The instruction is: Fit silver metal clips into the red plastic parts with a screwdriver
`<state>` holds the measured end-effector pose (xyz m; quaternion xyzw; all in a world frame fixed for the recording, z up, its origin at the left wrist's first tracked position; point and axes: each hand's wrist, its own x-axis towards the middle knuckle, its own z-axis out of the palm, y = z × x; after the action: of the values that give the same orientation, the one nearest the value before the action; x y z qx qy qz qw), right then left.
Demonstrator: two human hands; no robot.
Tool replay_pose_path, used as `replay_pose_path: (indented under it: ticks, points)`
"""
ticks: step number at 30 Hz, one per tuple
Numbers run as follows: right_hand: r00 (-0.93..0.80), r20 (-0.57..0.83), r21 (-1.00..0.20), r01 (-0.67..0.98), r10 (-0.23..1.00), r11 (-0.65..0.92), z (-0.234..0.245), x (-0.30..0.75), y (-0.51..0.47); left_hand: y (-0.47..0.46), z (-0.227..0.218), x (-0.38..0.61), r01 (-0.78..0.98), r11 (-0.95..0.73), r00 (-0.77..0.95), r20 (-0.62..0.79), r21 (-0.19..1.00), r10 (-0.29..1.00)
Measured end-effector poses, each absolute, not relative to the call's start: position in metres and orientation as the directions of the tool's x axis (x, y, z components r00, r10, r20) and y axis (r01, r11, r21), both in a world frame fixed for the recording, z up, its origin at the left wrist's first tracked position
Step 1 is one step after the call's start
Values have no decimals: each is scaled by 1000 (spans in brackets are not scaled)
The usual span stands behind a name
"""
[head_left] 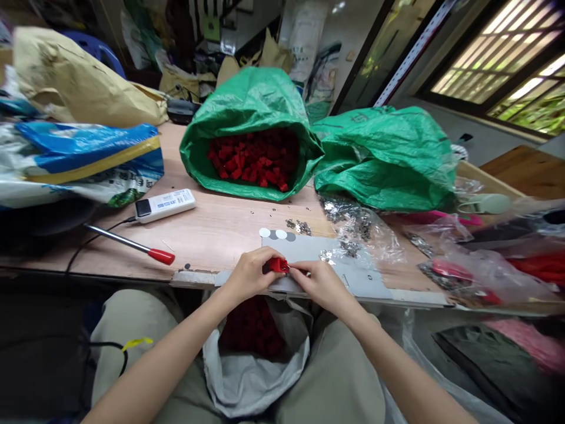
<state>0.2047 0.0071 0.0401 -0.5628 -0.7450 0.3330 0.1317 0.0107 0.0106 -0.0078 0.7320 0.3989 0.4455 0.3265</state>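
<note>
Pinched in my left hand (251, 272) is a small red plastic part (278, 265), just above the table's front edge. My right hand (316, 281) meets it from the right, its thumb and forefinger closed on a tiny metal piece (289, 268) at the part's end; its exact shape is too small to make out. Beyond my hands, small metal pieces (302, 227) lie loose on the table, and others (348, 247) rest on a grey sheet (309, 247). Below, between my knees, a white sack (247, 388) holds many red parts (251, 330).
A green sack (251, 88) full of red parts opens towards me, with another green sack (384, 153) beside it. At left lie a white device (165, 205) with a cable, a red-tipped metal rod (132, 242) and a blue-and-white bag (92, 159). Clear plastic bags (498, 271) crowd the right.
</note>
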Motion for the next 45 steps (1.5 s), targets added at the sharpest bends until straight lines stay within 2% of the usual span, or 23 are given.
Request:
replay_pose_path:
  ticks: [2,3,6,8,10,11,13,15,20,23,28,35,38,41,43,45]
  points:
    - [-283,-234,-827,561,930,-37,26,217,2,9,-7,12,239,-396,237,342,887,909]
    - [-240,-208,-887,455,948,-79,21,220,-1,7,-5,12,183,-338,199,302,923,932]
    - [-211,-121,-966,251,970,-66,15,222,-17,-6,7,16,-142,-138,28,143,980,989]
    - [-249,-48,-973,231,967,11,20,217,-30,-19,21,20,-448,-38,-53,16,893,998]
    - [-282,85,-948,272,956,164,28,211,-43,-33,38,24,-691,74,-8,-110,719,994]
    - [-296,168,-920,296,940,258,32,207,-48,-40,46,26,-758,138,45,-160,637,986]
    - [-320,325,-846,322,890,425,42,202,-54,-51,62,30,-802,259,150,-238,538,960]
    - [-338,430,-787,315,837,531,51,198,-57,-59,74,32,-790,343,214,-296,508,931]
    - [-330,568,-695,297,754,655,65,195,-58,-68,88,33,-779,457,327,-344,429,880]
    - [-342,603,-662,289,721,691,64,194,-59,-71,86,32,-778,506,381,-361,373,851]
    - [-342,588,-666,310,733,679,56,196,-61,-69,79,32,-753,562,418,-411,343,810]
    - [-280,516,-750,310,810,585,50,200,-59,-59,66,28,-730,611,511,-350,305,785]
    - [-192,425,-854,240,885,462,41,194,-58,-54,54,28,-745,607,525,-319,276,789]
    - [-100,230,-965,107,968,240,30,184,-52,-53,46,28,-767,581,515,-277,273,811]
    - [-39,107,-994,-32,993,106,27,181,-46,-54,44,28,-764,544,490,-237,347,839]
    - [27,38,-984,-174,999,42,33,185,-44,-57,43,28,-692,459,435,-185,557,881]
